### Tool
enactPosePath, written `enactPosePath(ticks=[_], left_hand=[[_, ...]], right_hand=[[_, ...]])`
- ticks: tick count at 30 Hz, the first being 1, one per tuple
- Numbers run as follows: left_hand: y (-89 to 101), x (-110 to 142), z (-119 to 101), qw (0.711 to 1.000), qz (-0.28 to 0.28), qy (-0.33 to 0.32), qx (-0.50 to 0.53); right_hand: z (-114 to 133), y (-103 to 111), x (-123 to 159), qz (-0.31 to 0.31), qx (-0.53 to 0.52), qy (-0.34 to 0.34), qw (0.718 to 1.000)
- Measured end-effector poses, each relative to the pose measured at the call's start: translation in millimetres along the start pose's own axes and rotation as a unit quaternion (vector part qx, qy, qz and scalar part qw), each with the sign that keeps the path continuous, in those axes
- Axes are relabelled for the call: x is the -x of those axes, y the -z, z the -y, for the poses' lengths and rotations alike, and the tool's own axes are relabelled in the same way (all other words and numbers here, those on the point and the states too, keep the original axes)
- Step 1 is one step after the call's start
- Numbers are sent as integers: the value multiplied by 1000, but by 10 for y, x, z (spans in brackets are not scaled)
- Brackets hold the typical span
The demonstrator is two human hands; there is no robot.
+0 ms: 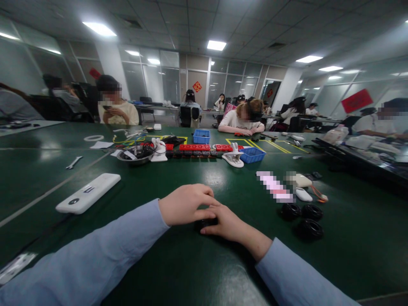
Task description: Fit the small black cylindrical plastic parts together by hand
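Observation:
In the middle of the green table, a black round object (206, 222) lies mostly covered by both my hands; only part of its dark side shows. My left hand (186, 205) reaches over it from the left, fingers bent and pressed close to the other hand. From the right, my right hand (228, 223) grips it, with the thumb low along its near side. The fingertips of the two hands meet above it. Off to the right sit three black ring-shaped coils (310, 228), which look like small tyres or wound cable.
A white power bank (89, 193) and a wrench (74, 162) lie left. Farther back are a metal bowl (135, 158) of cables, white clamps (233, 156), red strips (195, 147) and blue bins (253, 155). A white mouse (304, 194) lies right. Other people sit beyond.

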State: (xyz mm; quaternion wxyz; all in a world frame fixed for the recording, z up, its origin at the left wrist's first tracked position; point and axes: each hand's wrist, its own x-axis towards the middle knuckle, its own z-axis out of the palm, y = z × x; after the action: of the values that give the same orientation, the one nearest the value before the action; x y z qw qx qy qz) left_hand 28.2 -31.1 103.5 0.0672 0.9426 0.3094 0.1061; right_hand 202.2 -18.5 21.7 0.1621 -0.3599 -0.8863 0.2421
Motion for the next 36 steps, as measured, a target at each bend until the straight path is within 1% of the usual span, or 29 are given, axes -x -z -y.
enactPosePath(ticks=[4, 7, 10, 12, 16, 21, 30, 36], left_hand=[[-6, -2, 59, 996, 87, -8, 27], [-9, -2, 90, 992, 118, -4, 36], [-19, -1, 97, 990, 140, 8, 14], [-36, -3, 90, 990, 140, 17, -13], [-82, -8, 72, 991, 119, 23, -50], [-103, -16, 95, 992, 115, 17, -43], [-93, -25, 103, 991, 128, 34, -36], [-104, -21, 117, 989, 136, 30, -42]], right_hand=[[8, 8, 1, -3, 13, -7, 1000], [13, 8, 2, 1, 13, -14, 1000], [17, 14, 9, 7, 16, -13, 1000], [17, 18, 14, 13, 16, -7, 1000], [6, 9, 15, 15, 14, -1, 1000], [4, -6, 7, 13, 9, -6, 1000], [-4, -5, 5, 7, 5, -7, 1000], [-12, -12, -6, 13, 9, 1, 1000]])
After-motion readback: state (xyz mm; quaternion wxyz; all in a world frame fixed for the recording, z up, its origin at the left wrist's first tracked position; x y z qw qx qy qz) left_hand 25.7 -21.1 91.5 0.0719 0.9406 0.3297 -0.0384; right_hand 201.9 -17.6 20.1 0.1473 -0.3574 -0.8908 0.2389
